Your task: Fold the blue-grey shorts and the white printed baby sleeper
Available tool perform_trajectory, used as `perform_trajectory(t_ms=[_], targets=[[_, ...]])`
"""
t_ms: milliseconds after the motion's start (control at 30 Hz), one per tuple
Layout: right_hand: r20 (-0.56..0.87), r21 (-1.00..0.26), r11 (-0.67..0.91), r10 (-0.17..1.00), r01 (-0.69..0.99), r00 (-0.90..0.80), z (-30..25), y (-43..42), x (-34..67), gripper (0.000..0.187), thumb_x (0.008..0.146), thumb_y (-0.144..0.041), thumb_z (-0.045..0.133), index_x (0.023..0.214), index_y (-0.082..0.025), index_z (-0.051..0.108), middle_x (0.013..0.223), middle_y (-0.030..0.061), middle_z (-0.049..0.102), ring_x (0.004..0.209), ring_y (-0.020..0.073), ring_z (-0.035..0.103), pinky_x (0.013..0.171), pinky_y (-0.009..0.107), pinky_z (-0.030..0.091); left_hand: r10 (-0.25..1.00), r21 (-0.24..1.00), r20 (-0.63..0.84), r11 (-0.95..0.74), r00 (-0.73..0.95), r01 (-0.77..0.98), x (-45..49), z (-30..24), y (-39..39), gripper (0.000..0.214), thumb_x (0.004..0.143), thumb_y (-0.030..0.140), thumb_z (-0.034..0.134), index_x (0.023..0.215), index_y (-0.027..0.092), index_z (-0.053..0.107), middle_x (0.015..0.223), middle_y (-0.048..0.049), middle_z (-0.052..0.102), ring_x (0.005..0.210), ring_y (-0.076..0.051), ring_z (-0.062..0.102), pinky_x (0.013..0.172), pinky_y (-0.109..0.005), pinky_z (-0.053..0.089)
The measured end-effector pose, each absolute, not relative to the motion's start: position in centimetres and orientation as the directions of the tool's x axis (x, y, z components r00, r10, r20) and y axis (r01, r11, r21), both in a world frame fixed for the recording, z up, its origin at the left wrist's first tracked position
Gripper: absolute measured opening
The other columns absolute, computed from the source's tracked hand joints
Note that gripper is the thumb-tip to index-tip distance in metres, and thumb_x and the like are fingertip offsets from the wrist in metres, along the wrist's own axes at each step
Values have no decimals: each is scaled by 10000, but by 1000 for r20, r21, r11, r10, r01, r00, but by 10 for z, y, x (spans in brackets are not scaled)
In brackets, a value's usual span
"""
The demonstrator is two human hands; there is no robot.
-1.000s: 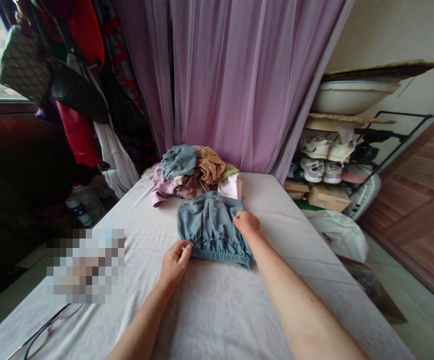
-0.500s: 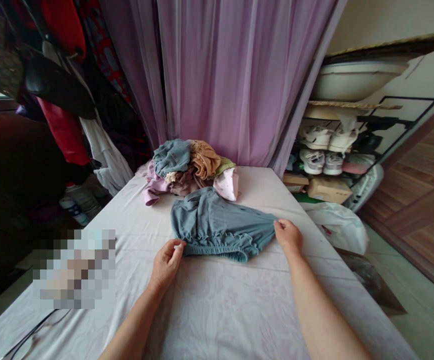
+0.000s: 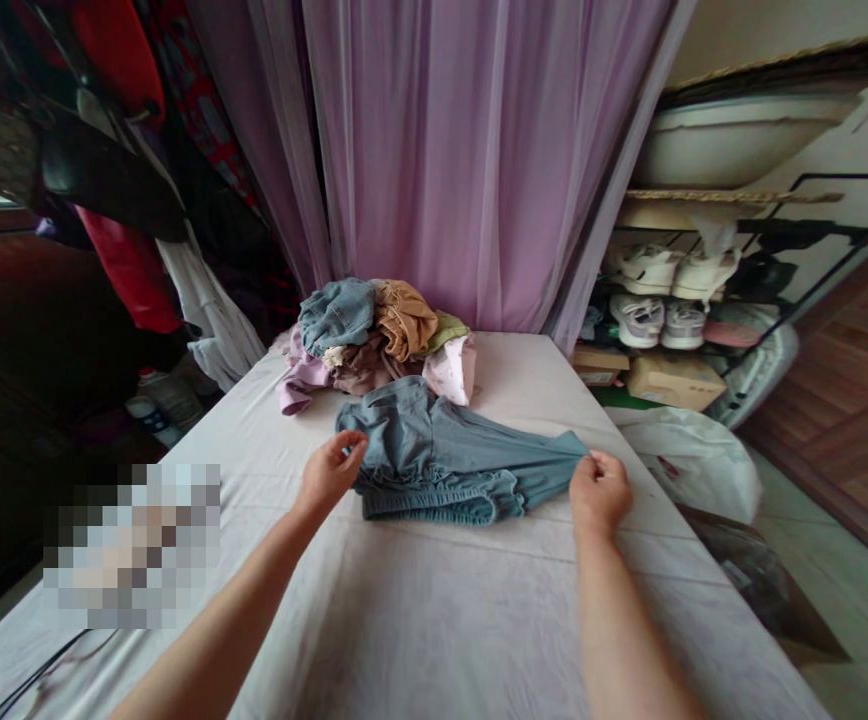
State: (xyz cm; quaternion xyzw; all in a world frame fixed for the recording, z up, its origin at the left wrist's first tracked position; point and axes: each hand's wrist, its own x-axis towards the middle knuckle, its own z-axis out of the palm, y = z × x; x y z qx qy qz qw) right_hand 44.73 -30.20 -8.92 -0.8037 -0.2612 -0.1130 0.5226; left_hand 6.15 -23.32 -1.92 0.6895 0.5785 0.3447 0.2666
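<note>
Blue-grey trousers (image 3: 404, 430) with a ruffled, gathered elastic waist lie spread across the bed, the waist toward me. My right hand (image 3: 600, 492) pinches the right end of a trouser leg and holds it stretched out sideways. My left hand (image 3: 330, 468) is at the left edge of the trousers, above the corner of the waistband. Its fingers are loosely curved, with a gap between thumb and forefinger, and no cloth shows in them. Behind the trousers sits a heap of crumpled clothes (image 3: 370, 335) in denim blue, tan, brown, lilac, green and pale pink.
A purple curtain (image 3: 441, 170) hangs behind the bed (image 3: 434, 610). Bags and clothes (image 3: 126, 260) hang at the left. Cables and a blurred-out patch lie at the bed's left edge. On the right stand a rack with shoes (image 3: 663, 310), a basin (image 3: 741, 140) and cardboard boxes (image 3: 674, 380).
My left hand has come off the waistband corner and moved up along the left edge. My right hand has drawn the leg farther right, pulling it straighter.
</note>
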Motion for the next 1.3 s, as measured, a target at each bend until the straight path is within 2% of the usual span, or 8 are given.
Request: perform_trajectory(t_ms=[133,267,400,567,667,1000,1133,1300], targets=[[425,-802,-299,321,517,846,-86,-303,447,425,720,-390,460,932,-122,711,824,151,719,726,252,615,675,347,456,943,536,205,-333,263,776,100,-8,-193,270,853,320,549,1049,231,712,1026,-40,744,901,-197,686,814,-278,508],[408,-838,-278,254,470,877,-83,-302,446,420,696,-371,453,912,-121,711,815,145,712,729,244,608,678,346,462,939,413,148,-344,311,843,136,-6,-161,364,872,305,568,1217,220,646,1265,-68,669,1155,-223,616,974,-292,454],[373,-859,-276,239,431,897,-80,-302,445,399,684,-347,461,918,-134,703,813,124,710,731,236,612,691,337,467,954,389,81,-298,290,871,159,-8,-137,399,851,394,607,1197,200,647,1193,-90,697,1077,-245,646,898,-313,484],[337,-870,-282,260,405,905,-75,-301,444,395,702,-339,459,937,-121,691,852,137,708,764,245,629,719,336,474,946,358,-3,-301,324,884,176,-3,-110,302,776,471,670,871,187,715,840,-60,729,806,-230,679,678,-270,472],[354,-867,-282,234,411,906,-75,-300,445,389,709,-328,452,949,-126,682,829,126,701,738,235,624,703,327,479,946,366,12,-305,323,879,182,3,-95,310,867,463,556,865,190,704,718,-31,698,695,-191,662,628,-252,447],[349,-838,-316,315,444,883,-79,-301,447,394,713,-315,434,983,-147,666,889,122,696,781,236,611,753,347,477,940,230,201,-320,277,919,199,10,-119,354,894,350,539,1219,221,593,1224,-119,618,989,-258,653,809,-333,482],[414,-775,-342,362,532,835,-76,-301,445,453,757,-393,449,1023,-102,672,960,173,685,854,267,606,798,374,467,881,147,78,-473,466,869,222,16,-124,336,894,447,543,1124,243,679,1136,-99,671,1026,-275,645,861,-345,472],[444,-539,-486,531,688,722,-76,-303,441,455,788,-408,519,1095,-121,694,967,179,691,880,300,580,793,406,432,874,143,-29,-477,485,867,233,11,-114,221,772,421,702,893,243,753,973,-89,733,1024,-299,642,844,-328,472]])
